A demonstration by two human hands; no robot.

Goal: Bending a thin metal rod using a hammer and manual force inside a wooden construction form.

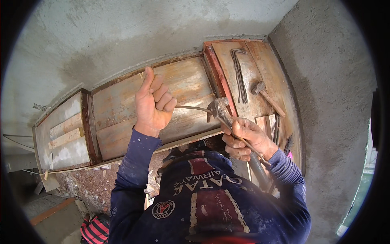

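Observation:
My left hand (156,101) is closed around one end of a thin metal rod (193,107), thumb pointing up. From there the rod runs right to the dirty metal head of a claw hammer (221,107). It bends there and passes down along the hammer toward my right hand (248,140). My right hand is wrapped around the hammer just below its head, with the rod's other length against the palm. A grey tube-like shape (256,167) shows under that hand; I cannot tell if it is the hammer's handle.
Wooden formwork panels (150,107) span the space ahead, divided by a red beam (219,73). Several bent rods (239,75) and a wooden-handled hammer (268,97) lie on the right panel. Rough cement walls (329,101) rise behind and right. A pink-and-black striped item (95,229) is lower left.

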